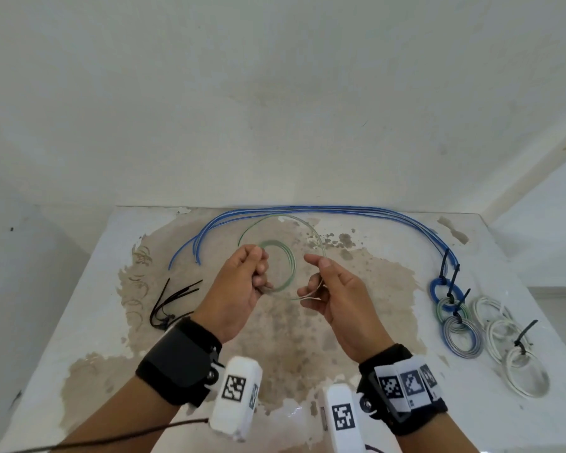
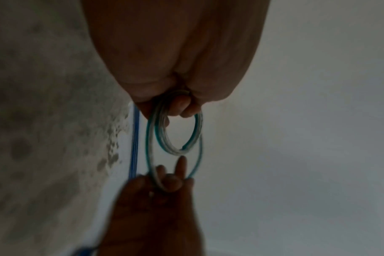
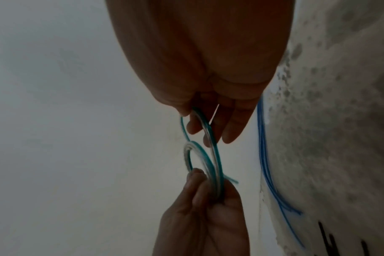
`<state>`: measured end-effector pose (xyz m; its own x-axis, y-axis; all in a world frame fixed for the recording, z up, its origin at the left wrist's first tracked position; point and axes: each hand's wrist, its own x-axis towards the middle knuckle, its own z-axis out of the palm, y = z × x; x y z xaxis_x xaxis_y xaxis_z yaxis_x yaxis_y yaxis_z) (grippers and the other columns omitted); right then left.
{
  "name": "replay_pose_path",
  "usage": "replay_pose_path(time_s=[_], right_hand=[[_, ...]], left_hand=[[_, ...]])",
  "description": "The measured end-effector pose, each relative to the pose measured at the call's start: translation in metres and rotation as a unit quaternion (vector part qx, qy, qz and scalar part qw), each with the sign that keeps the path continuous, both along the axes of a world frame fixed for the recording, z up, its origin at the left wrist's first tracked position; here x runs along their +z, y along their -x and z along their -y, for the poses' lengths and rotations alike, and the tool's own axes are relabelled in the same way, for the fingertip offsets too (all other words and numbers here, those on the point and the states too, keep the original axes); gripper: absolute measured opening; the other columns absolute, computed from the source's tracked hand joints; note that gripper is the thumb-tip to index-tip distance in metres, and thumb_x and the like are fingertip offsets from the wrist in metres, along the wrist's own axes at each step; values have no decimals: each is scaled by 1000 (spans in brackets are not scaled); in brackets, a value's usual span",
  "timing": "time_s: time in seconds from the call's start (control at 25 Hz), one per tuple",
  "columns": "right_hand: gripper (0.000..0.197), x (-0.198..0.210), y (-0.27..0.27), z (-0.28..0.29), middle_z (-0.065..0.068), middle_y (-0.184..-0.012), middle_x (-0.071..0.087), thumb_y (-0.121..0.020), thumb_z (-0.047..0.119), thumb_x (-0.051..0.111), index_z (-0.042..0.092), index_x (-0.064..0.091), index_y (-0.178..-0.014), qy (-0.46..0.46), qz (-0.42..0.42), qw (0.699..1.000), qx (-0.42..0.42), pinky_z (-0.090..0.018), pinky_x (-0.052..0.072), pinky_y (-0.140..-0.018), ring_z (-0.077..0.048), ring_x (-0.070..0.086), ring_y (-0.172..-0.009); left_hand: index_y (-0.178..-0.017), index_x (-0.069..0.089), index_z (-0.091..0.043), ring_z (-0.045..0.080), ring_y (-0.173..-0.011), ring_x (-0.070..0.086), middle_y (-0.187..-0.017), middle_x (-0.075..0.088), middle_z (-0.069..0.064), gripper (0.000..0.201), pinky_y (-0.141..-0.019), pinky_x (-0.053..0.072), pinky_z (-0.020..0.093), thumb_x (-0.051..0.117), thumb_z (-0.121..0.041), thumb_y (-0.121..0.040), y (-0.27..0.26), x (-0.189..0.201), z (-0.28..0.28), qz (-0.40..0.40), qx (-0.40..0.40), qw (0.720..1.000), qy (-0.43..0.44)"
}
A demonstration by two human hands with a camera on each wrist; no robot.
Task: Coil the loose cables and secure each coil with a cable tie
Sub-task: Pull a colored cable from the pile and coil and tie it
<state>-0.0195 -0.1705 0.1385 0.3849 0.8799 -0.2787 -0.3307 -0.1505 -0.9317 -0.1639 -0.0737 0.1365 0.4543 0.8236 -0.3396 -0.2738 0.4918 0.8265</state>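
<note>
Open middle, crowded edges

We see bare tabletop (image 1: 275, 338) beneath both hands; loose blue cables (image 1: 307, 209) arc across the far edge, black cable ties (image 1: 170, 302) lie left, tied coils (image 1: 464, 322) crowd the right.

Wrist views blurred (cable (image 2: 175, 131) soft).

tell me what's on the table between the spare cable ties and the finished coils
In the head view, only bare stained table between the ties and coils.

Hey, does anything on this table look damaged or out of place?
The table's white coating has peeled across the middle, leaving a brown patch. The finished coils and spare ties lie in order.
</note>
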Motion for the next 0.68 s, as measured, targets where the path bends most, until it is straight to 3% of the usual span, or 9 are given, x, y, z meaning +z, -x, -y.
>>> replay_pose_path(time_s=[0.08, 0.2, 0.32, 0.48, 0.68], right_hand=[[28, 4, -6, 0, -3, -87, 60, -106, 28, 50, 19, 73, -119, 0, 59, 998, 9, -29, 56, -70, -17, 68, -80], [25, 8, -10, 1, 2, -98, 72, -104, 30, 54, 23, 76, -115, 13, 109, 993, 36, -28, 57, -73, -17, 69, -90], [26, 11, -10, 0, -4, -107, 77, -105, 29, 53, 21, 75, -115, 16, 116, 990, 75, -31, 59, -77, -20, 73, -96], [26, 16, -9, 0, -5, -99, 77, -106, 26, 51, 17, 75, -113, 33, 125, 982, 135, -28, 59, -70, -19, 74, -85], [21, 12, -12, 4, -5, -90, 78, -102, 25, 60, 15, 77, -110, 49, 199, 956, 208, -28, 60, -70, -13, 72, -79]], left_hand=[[-93, 55, -12, 5, -51, 33, -64, 44, -8, 22, -67, 42, 26, 40, -18, -108, 4, -4, 8, -71, -62, 993, -66], [-96, 55, -10, 5, -51, 32, -65, 43, -7, 21, -64, 44, 23, 41, -19, -107, 7, -5, 11, -93, -95, 988, -80], [-94, 56, -11, 7, -52, 32, -63, 44, -7, 22, -63, 42, 23, 42, -21, -107, 8, -3, 12, -120, -144, 976, -115], [-92, 59, -12, 6, -55, 38, -62, 45, -9, 22, -63, 44, 23, 44, -22, -107, 11, 2, 10, -184, -180, 948, -185], [-92, 60, -11, 5, -60, 45, -60, 48, -13, 22, -64, 45, 23, 46, -21, -106, 10, 7, 12, -241, -207, 916, -246]])
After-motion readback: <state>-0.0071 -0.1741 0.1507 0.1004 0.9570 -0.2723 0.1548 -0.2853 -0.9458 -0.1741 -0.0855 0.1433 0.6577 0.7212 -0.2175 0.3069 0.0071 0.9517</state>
